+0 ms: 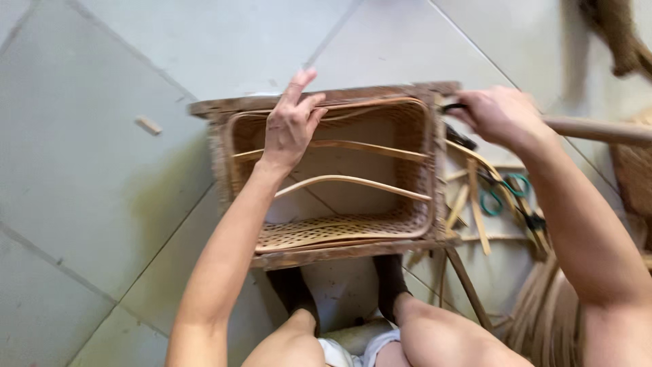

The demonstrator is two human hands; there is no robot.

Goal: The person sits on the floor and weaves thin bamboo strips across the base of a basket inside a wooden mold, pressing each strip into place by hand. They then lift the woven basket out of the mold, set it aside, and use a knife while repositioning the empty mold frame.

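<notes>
On the far rim of the woven basket [407,136], your left hand [291,122] lay open to steady it, while your right hand [499,115] gripped a dark tool [454,107].

Large pale grey floor tiles [102,204], evenly lit.

Tan woven basket [339,231]; green-handled scissors [504,194]; grey floor tiles [102,204].

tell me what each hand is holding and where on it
The left hand rests on the far rim of the woven basket, fingers loose, not gripping. The right hand pinches a thin dark tool near its end at the basket's right corner.
</notes>
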